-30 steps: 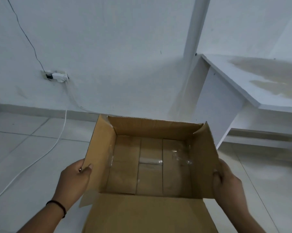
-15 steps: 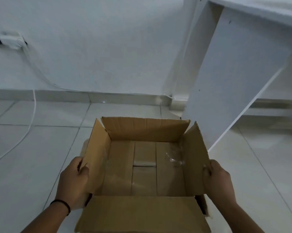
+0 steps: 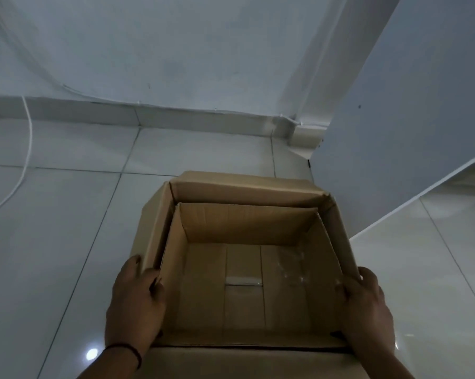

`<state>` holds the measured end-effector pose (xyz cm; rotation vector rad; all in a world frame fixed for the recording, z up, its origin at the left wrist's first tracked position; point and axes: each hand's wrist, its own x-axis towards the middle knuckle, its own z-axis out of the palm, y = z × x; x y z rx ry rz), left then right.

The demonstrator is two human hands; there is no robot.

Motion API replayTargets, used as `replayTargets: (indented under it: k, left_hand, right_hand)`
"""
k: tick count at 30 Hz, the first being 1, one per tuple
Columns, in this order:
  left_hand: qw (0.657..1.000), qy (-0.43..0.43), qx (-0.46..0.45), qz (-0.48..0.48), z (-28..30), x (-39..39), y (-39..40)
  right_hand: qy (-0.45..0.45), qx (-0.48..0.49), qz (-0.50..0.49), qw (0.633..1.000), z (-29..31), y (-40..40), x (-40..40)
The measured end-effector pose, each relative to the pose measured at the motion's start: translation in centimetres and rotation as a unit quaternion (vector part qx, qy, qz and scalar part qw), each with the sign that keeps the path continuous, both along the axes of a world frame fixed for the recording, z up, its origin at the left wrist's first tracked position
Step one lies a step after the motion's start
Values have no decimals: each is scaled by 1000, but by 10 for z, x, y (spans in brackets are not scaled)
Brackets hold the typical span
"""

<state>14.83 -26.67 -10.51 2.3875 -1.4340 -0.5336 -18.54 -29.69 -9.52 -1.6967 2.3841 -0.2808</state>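
Brown corrugated cardboard box (image 3: 247,225), likely light but flexible, is being clasped at both side walls by left hand (image 3: 135,305) and right hand (image 3: 367,310).

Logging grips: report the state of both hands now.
Left hand: holds the box by its left side.
Right hand: holds the box by its right side.

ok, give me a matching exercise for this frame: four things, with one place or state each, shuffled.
Things:
1. left hand
2. right hand
3. cardboard box
4. white cable

Places or states:
A. runs over the floor tiles, far left
B. open on top, only tape on its bottom
C. grips the box's right side
D. black band on its wrist, grips the box's left side

Pairs: 1-D, 2-C, 3-B, 4-A
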Motion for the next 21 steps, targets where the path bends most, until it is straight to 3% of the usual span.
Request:
replayTargets:
  k: [12, 21]
  left_hand:
    - [997, -52, 48, -22, 3, -6, -4]
    - [997, -58, 35, -30, 0, -5, -4]
  right_hand:
    - [107, 70, 28, 991, -1, -5, 2]
    - [57, 52, 41, 996, -3, -5, -1]
